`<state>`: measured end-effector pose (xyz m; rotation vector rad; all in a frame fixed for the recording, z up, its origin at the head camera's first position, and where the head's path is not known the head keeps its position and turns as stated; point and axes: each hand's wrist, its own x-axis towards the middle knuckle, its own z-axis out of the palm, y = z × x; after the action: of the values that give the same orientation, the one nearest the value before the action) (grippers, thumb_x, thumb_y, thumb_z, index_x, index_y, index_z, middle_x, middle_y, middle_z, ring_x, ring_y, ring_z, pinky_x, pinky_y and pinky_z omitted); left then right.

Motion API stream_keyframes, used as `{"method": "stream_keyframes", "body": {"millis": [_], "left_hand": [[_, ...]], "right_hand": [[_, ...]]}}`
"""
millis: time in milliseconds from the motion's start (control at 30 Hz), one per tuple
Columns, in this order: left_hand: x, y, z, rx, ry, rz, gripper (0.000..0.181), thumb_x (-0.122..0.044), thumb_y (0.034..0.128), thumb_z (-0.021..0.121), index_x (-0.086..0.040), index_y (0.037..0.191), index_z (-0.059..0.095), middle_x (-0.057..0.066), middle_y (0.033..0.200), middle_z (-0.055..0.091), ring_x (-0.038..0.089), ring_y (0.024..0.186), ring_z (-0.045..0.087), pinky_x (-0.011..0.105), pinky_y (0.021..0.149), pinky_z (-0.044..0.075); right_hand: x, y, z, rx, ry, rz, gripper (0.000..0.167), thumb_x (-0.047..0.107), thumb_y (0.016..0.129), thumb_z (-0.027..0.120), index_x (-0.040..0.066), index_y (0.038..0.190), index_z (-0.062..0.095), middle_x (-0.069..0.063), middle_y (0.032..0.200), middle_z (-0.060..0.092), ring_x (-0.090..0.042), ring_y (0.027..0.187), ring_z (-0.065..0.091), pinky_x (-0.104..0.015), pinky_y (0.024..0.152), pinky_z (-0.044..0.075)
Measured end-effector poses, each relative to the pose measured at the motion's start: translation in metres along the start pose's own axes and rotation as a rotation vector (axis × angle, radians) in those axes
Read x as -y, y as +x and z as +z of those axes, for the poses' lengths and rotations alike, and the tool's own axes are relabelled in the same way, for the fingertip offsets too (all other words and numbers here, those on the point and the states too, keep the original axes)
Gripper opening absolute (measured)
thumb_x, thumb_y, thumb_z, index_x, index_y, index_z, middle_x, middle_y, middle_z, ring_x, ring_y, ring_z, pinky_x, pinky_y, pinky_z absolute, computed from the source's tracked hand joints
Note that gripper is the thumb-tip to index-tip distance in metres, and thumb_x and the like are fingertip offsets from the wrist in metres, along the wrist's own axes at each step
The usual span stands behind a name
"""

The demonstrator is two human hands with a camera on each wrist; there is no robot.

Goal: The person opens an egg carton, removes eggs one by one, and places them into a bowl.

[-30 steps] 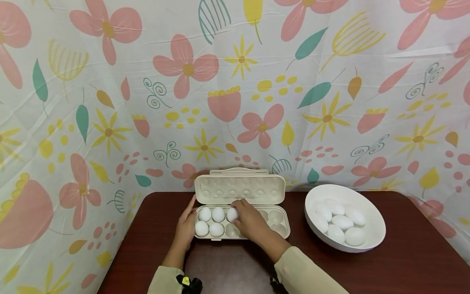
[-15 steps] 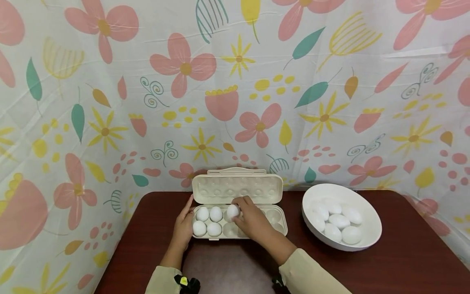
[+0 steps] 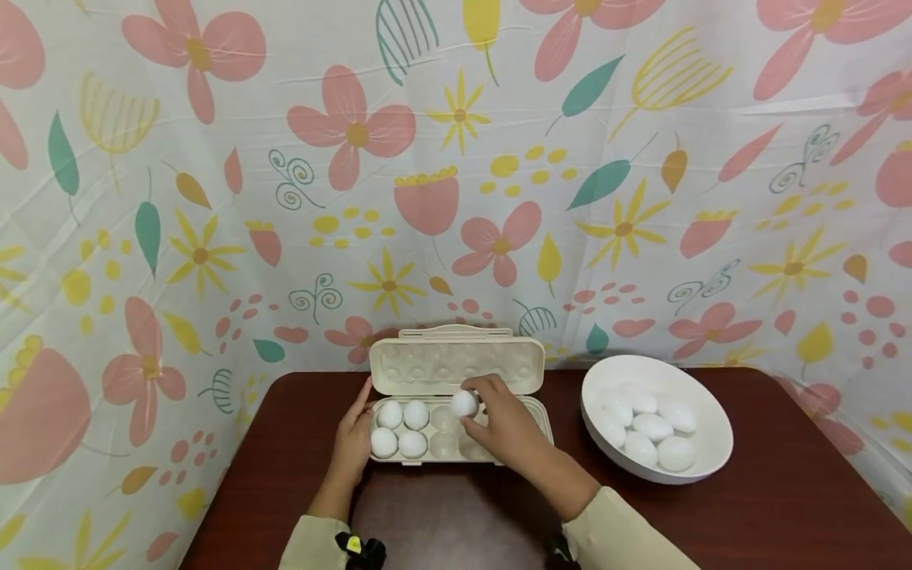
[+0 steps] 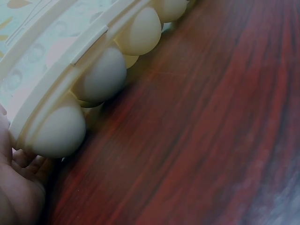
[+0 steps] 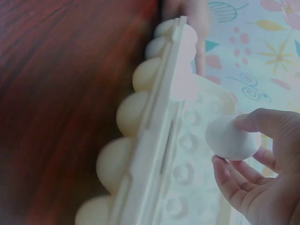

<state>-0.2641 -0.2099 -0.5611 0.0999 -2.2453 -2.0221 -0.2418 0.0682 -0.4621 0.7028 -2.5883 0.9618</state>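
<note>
Head view: right hand [image 3: 509, 423] pinches a smooth white oval egg [image 3: 465, 404] between thumb and fingertips, just above the long cream plastic egg carton [image 3: 445, 446]. Carton's dimpled cream lid [image 3: 457, 366] stands up behind. Four more white eggs [image 3: 389, 415] sit in the two left columns. Left hand [image 3: 354, 443] touches carton's left end, one finger straight up along it; can't tell how the others are bent. Round white bowl [image 3: 712, 431] with loose white eggs to the right, on dark reddish-brown table [image 3: 784, 491]. Floral fabric [image 3: 456, 317] behind. Black wrist device [image 3: 366, 554] has a yellow tag [image 3: 353, 544]; markings too small to read.

Left wrist view: carton's rounded pockets from the side, left hand at its near end, partly cut off.

Right wrist view: pinched egg clear of the carton, lid's dimples behind it; left hand blurred at far end.
</note>
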Motion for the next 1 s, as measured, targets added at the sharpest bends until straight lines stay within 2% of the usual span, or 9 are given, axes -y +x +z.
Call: {"method": "stream_keyframes", "body": {"millis": [200, 433, 700, 1000], "left_hand": [[-0.001, 0.000, 0.001, -0.011, 0.008, 0.004, 0.054, -0.013, 0.1079, 0.036, -0.037, 0.157, 0.036, 0.014, 0.138, 0.060, 0.026, 0.135, 0.048, 0.047, 0.116, 0.033], [0.002, 0.002, 0.001, -0.019, 0.022, 0.007, 0.054, -0.013, 0.1079, 0.036, -0.035, 0.157, 0.036, 0.014, 0.138, 0.059, 0.026, 0.135, 0.048, 0.046, 0.116, 0.034], [0.002, 0.002, 0.000, -0.018, 0.020, 0.020, 0.054, -0.012, 0.1073, 0.036, -0.031, 0.158, 0.037, 0.015, 0.138, 0.060, 0.028, 0.137, 0.046, 0.049, 0.118, 0.030], [0.000, 0.001, 0.000, -0.012, 0.010, 0.004, 0.054, -0.012, 0.1076, 0.036, -0.032, 0.158, 0.037, 0.014, 0.139, 0.059, 0.027, 0.137, 0.046, 0.048, 0.118, 0.030]], "right_hand": [[-0.009, -0.001, -0.021, -0.048, -0.036, 0.007, 0.049, 0.014, 0.083, 0.083, 0.010, 0.124, 0.058, -0.006, 0.117, 0.062, -0.019, 0.100, 0.067, -0.034, 0.081, 0.057], [-0.023, -0.001, -0.044, -0.080, -0.081, -0.002, 0.051, 0.013, 0.084, 0.082, 0.005, 0.128, 0.056, -0.011, 0.119, 0.061, -0.021, 0.100, 0.066, -0.036, 0.080, 0.057], [-0.042, -0.008, -0.070, -0.118, -0.077, 0.082, 0.047, 0.012, 0.087, 0.078, 0.004, 0.128, 0.057, -0.013, 0.108, 0.060, -0.024, 0.088, 0.064, -0.036, 0.074, 0.055], [-0.067, -0.017, -0.100, -0.126, -0.140, 0.099, 0.046, 0.011, 0.091, 0.074, 0.001, 0.131, 0.054, -0.015, 0.112, 0.057, -0.025, 0.093, 0.060, -0.038, 0.078, 0.053]]}}
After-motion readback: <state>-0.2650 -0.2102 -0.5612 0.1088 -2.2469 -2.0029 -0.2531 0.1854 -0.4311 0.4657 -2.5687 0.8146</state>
